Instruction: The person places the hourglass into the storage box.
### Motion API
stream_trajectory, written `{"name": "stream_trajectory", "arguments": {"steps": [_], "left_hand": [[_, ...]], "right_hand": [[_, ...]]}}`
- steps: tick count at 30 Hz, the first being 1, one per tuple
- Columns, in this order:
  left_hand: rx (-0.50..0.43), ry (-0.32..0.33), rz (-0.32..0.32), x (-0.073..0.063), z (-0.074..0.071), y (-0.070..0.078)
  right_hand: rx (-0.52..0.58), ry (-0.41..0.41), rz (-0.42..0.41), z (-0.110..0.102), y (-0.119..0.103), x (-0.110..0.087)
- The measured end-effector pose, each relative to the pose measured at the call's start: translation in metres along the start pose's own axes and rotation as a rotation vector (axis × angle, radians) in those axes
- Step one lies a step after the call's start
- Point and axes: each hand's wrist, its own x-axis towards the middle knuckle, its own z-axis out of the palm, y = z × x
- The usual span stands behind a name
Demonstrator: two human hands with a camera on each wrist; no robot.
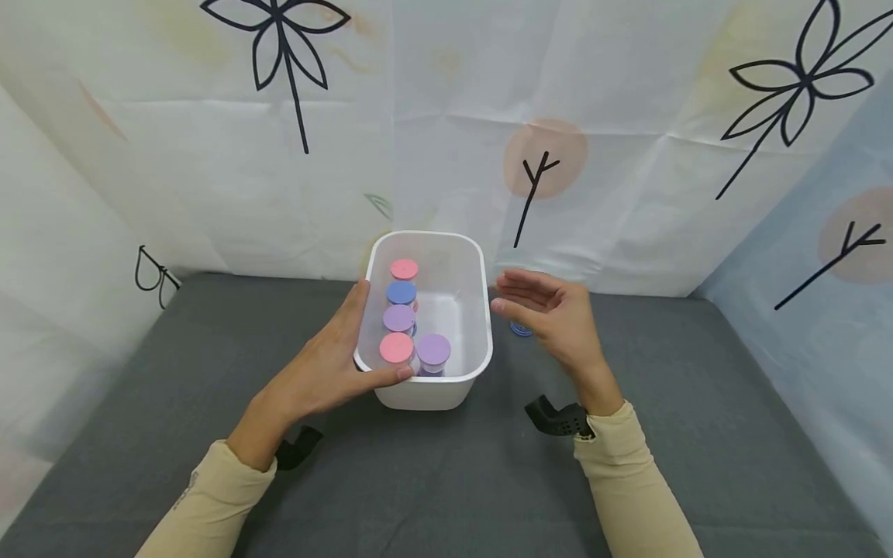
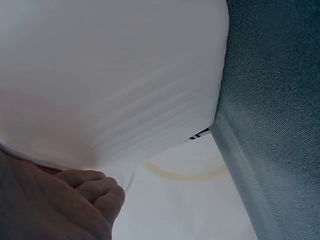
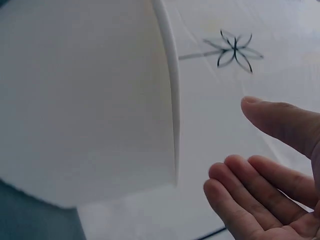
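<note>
A white plastic bin (image 1: 456,310) stands in the middle of the grey table. Along its left side inside is a row of small containers with pink (image 1: 397,348), purple (image 1: 399,318) and blue lids (image 1: 401,292); one more purple-lidded container (image 1: 433,350) sits beside the row's near end. My left hand (image 1: 328,360) grips the bin's left near corner, thumb over the near rim, fingers along the outer left wall (image 2: 150,100). Apart from the bin, to its right, my right hand (image 1: 551,314) holds nothing, its fingers extended and the thumb spread from them (image 3: 265,200).
Just beyond the right hand, a small blue round object (image 1: 521,328) lies on the grey cloth-covered table (image 1: 446,488), partly hidden by that hand. A white cloth backdrop (image 1: 446,155) with printed plants rises behind the table and along both sides.
</note>
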Motion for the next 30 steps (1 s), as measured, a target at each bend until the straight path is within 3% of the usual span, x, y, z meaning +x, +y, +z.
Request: {"name": "stream_trajectory", "arguments": {"steps": [6,11,19,30], "left_hand": [[-0.006,-0.001,0.006,0.000,-0.001,0.000],[0.002,-0.002,0.002,0.001,-0.001,-0.001],[-0.003,0.000,0.005,0.001,-0.001,-0.002],[0.003,-0.008,-0.025,-0.001,-0.001,0.000]], "right_hand": [[-0.027,0.218,-0.061,-0.022,0.015,0.007],[-0.090,0.328,-0.034,-0.031,0.026,0.011],[-0.180,0.344,0.044,-0.041,0.049,0.012],[-0.323,0.287,0.164,-0.039,0.070,0.014]]}}
